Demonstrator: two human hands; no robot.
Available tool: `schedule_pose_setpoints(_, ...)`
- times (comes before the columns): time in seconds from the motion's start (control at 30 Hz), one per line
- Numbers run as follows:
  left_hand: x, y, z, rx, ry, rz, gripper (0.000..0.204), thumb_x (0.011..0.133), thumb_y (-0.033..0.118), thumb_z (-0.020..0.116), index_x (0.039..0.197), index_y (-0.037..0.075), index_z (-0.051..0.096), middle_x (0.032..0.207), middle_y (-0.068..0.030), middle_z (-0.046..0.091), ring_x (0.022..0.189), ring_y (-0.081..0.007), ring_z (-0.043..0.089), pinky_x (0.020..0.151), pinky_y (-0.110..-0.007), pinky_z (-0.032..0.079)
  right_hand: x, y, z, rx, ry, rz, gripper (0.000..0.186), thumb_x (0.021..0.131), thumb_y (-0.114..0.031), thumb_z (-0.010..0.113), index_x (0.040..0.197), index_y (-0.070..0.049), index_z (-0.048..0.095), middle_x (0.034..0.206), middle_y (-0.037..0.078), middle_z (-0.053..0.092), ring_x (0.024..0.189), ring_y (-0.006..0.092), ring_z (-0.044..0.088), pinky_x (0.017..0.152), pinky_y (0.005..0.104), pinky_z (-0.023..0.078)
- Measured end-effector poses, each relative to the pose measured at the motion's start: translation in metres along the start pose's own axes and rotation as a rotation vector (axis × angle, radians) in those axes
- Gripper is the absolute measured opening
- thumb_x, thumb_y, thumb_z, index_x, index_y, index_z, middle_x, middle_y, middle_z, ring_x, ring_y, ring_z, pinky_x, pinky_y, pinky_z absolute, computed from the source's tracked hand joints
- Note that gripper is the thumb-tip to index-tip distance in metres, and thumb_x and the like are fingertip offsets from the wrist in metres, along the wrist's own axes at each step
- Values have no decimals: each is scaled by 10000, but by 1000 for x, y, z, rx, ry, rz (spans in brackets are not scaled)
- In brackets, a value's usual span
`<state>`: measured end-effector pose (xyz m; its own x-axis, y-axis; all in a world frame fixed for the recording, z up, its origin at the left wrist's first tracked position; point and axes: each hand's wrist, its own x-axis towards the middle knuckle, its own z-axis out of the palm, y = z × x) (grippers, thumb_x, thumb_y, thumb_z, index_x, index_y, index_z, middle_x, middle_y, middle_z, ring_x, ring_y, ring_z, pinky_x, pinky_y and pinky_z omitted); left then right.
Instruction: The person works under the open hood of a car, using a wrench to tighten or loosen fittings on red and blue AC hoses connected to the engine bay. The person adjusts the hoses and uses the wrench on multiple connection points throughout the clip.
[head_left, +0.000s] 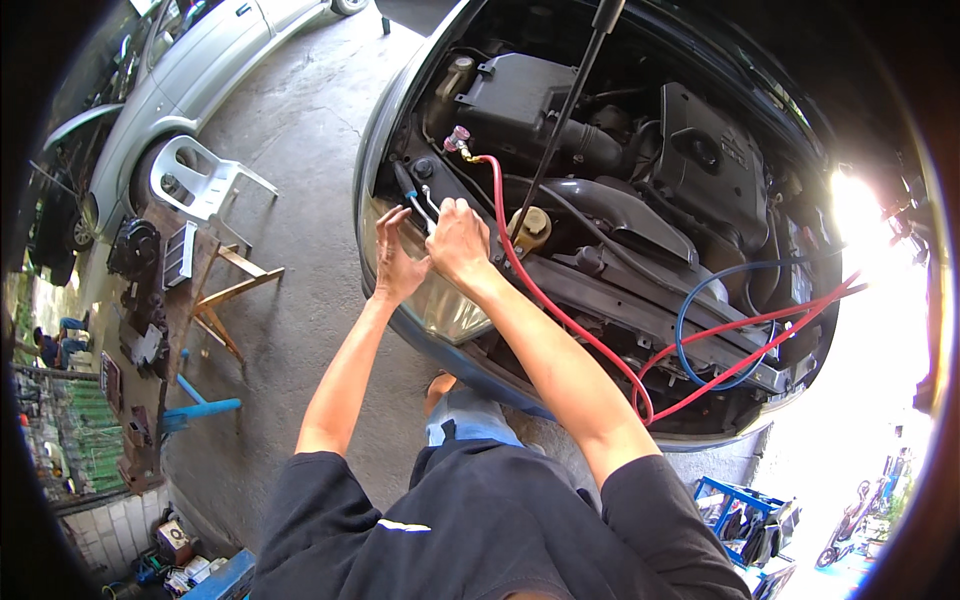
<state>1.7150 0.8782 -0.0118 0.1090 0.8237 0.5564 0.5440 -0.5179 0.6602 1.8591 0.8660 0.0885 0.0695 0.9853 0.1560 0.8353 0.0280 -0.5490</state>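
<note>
Over the headlight (450, 305) at the front corner of the car, my left hand (398, 262) is open, its fingers stretched up and apart and its thumb side close to my right hand. My right hand (460, 240) is closed, knuckles up, around the lower end of a slim silver tool that looks like a wrench (428, 196). Beside it, a tool with a black and blue handle (405, 180) slants down toward my fingers; what its lower end touches is hidden.
A red hose (520, 260) runs from a coupler (458, 140) across the engine bay, near a blue hose (680, 330). A black prop rod (565, 120) stands behind my right hand. To the left are a white chair (205, 180) and a wooden bench with parts (200, 255).
</note>
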Motion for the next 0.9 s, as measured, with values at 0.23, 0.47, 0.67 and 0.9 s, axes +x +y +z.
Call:
schedule_pose_setpoints(0.23,-11,5,9,-28,-6,-122,983,659,242,965,1486,88,456,1408,-134,560,1356,-338,518,1141,-482,384,30,11,23,-182,-45,-38,260,875,-196,702,1065,-23,662,1101,183,703,1092,362,690,933,464,581)
schedule_pose_setpoints(0.47,-10,5,12,5,-10,-108,785,722,220,921,1400,66,557,1379,-128,610,1399,-356,505,1166,-482,361,21,17,19,-132,-45,-2,274,888,-226,681,1065,-18,668,1149,191,689,1140,366,668,951,475,579)
schedule_pose_setpoints(0.67,-8,5,12,10,-18,-93,572,856,130,763,1388,37,572,1361,-171,633,1369,-378,536,1168,-489,378,-37,11,-2,-56,153,-278,218,884,-136,643,1042,14,651,1052,207,648,1044,371,619,918,466,507)
schedule_pose_setpoints(0.9,-7,11,3,23,-60,-82,913,646,212,997,1413,32,534,1428,-187,572,1371,-388,520,1165,-470,409,-163,46,-15,221,168,-238,142,894,-93,671,1009,-13,650,991,149,637,999,341,628,901,441,503)
